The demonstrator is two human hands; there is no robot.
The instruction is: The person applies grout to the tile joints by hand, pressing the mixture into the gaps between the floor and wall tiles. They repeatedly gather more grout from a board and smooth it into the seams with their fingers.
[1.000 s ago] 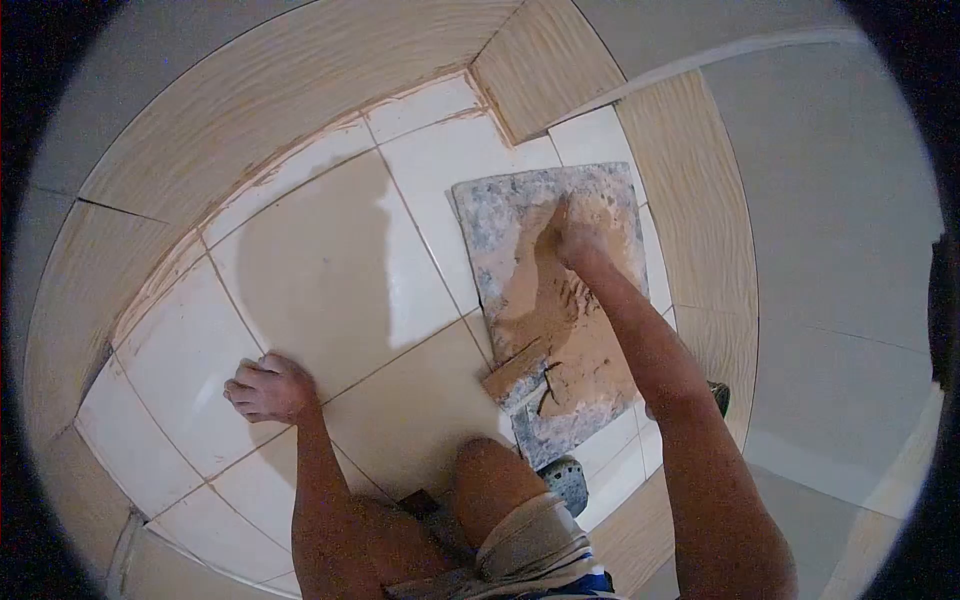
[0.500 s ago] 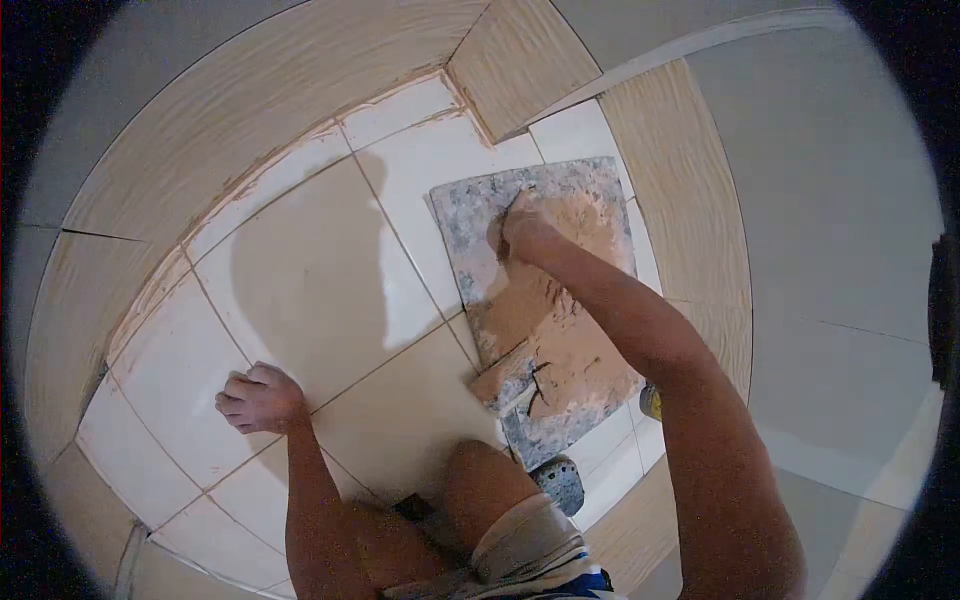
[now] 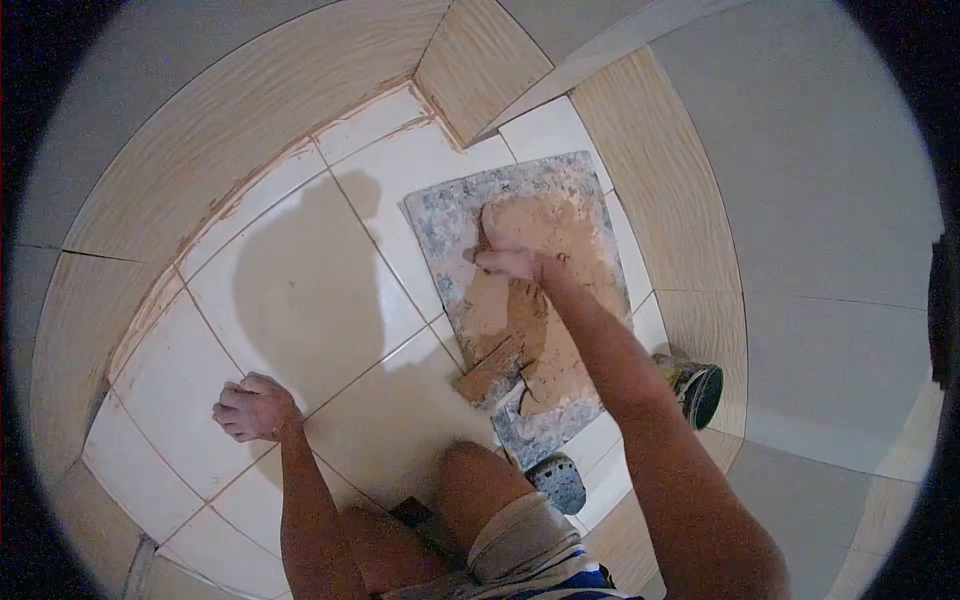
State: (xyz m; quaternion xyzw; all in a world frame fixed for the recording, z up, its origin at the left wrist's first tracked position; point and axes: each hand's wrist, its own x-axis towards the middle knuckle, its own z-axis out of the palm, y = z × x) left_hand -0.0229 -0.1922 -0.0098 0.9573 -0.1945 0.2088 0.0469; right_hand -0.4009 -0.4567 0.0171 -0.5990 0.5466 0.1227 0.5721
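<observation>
My left hand (image 3: pixel 254 407) rests on the white tiled floor (image 3: pixel 330 250) with its fingers curled and nothing visible in them. My right hand (image 3: pixel 512 263) is over the upper part of a mottled grey board (image 3: pixel 430 215). Its fingers look closed, beside a rounded edge coated in the same colour as the paste; what they grip, if anything, I cannot make out. Pinkish-orange paste (image 3: pixel 572 345) is spread across much of the board. A flat, paste-smeared piece (image 3: pixel 491 370) lies at the board's lower left edge.
A dark, paste-stained pot (image 3: pixel 697 388) lies right of my right forearm. My grey speckled clog (image 3: pixel 558 482) is just below the board. Wood-look tiles (image 3: pixel 250 110) line the wall bases, with a projecting corner (image 3: pixel 485 70) at the top. Orange paste marks several floor joints.
My right hand has moved down across the board, and the paste under it looks disturbed. The pot by the forearm now shows more. My left hand has stayed on the floor.
</observation>
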